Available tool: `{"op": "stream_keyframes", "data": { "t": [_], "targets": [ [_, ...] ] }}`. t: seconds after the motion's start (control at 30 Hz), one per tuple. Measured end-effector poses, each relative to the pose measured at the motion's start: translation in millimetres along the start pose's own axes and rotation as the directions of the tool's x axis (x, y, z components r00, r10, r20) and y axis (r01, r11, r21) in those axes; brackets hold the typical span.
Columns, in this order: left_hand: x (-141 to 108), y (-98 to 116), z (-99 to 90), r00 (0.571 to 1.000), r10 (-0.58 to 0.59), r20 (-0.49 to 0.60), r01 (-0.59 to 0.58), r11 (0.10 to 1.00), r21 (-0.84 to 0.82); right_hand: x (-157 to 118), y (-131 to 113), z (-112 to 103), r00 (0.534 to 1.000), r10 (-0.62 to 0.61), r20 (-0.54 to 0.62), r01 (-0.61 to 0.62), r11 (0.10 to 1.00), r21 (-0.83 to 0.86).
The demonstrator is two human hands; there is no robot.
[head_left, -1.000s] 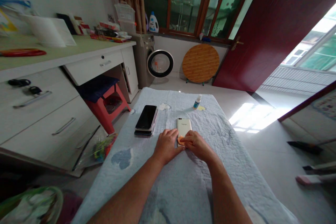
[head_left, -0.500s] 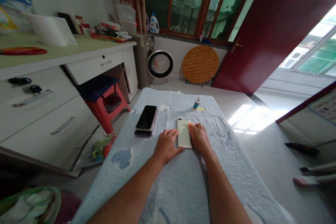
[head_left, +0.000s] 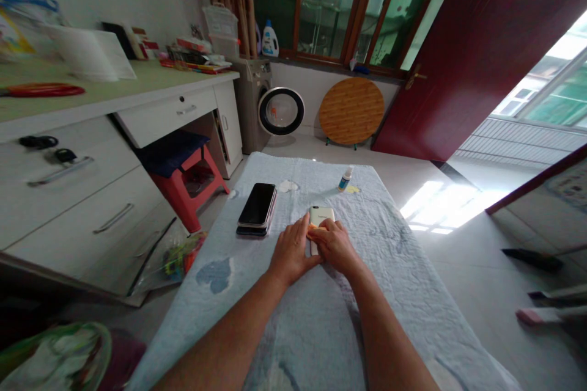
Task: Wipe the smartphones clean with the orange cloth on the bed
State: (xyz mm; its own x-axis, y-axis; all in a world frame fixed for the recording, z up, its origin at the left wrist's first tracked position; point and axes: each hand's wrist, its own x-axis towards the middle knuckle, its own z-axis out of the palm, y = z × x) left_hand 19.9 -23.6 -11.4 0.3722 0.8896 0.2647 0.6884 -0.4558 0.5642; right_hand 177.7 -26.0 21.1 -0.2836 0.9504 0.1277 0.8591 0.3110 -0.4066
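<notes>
White rectangular phone (head_left: 322,214) is lying back-up on the blue cloth-covered desk (head_left: 316,330), left hand (head_left: 291,252) gripping its left edge, right hand (head_left: 338,247) pinching orange fabric (head_left: 312,230) against it, wiping apparently unfinished, stacked black-screened phones' (head_left: 257,204) status unclear.

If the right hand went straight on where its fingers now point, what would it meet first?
Past the orange cloth that it holds, the right hand would probably meet the left hand first; whether the two hands touch is unclear.
</notes>
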Motion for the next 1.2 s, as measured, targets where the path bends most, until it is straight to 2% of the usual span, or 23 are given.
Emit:
{"op": "stream_keyframes", "data": {
  "t": [0.2,0.33,0.53,0.7,0.83,1.07,1.2],
  "targets": [
    [2,3,-4.8,0.999,-0.008,0.036,0.007,0.999,0.039,-10,-3,-14,0.984,-0.028,0.179,0.017,0.998,0.058],
    [2,4,-7.5,0.996,0.016,0.091,-0.023,0.997,0.074,-17,4,-26,0.970,-0.060,0.237,0.033,0.992,0.120],
    [2,6,-8.2,0.995,0.008,0.104,-0.016,0.997,0.075,-29,34,-39,0.970,-0.052,0.236,-0.007,0.970,0.242],
    [2,7,-9.0,0.994,-0.008,0.111,0.000,0.997,0.074,-36,49,-42,0.983,0.023,0.182,-0.078,0.951,0.298],
    [1,6,-10.6,0.992,0.010,0.123,-0.019,0.997,0.072,-33,42,-39,0.984,0.045,0.173,-0.090,0.960,0.265],
    [2,3,-12.1,0.989,0.034,0.141,-0.043,0.997,0.057,-22,11,-29,0.977,-0.064,0.203,0.026,0.983,0.184],
    [2,3,-12.4,0.988,0.023,0.155,-0.033,0.998,0.058,-27,18,-34,0.966,-0.086,0.245,0.024,0.969,0.247]
  ]
}}
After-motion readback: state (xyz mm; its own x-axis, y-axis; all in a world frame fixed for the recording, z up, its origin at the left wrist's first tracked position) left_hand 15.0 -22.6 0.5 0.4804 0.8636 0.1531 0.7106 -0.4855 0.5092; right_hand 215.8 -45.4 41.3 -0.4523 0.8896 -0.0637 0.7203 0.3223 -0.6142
